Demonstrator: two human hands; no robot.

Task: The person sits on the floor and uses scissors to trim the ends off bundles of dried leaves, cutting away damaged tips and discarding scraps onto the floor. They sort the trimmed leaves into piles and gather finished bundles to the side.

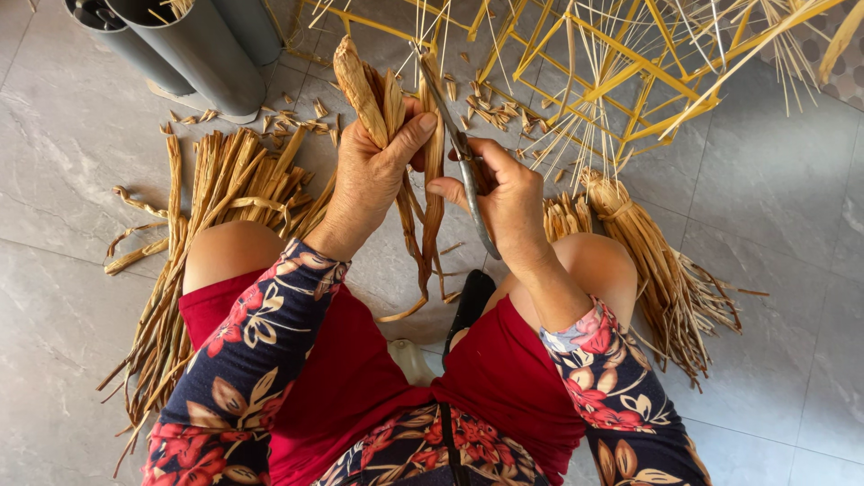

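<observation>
My left hand (373, 171) grips a bunch of dried tan plant stalks (364, 85), their upper ends sticking up past my fingers and the lower ends hanging down between my knees. My right hand (504, 193) holds metal scissors (450, 126); the blades point up and lie against the stalks beside my left thumb. Both arms wear dark floral sleeves, and I sit in red shorts over a grey tiled floor.
A pile of dried stalks (225, 193) lies on the floor by my left knee, a tied bundle (648, 261) by my right knee. A yellow stick frame (621, 63) stands ahead. Grey pipes (193, 49) stand at upper left. Cut scraps (486, 112) litter the tiles.
</observation>
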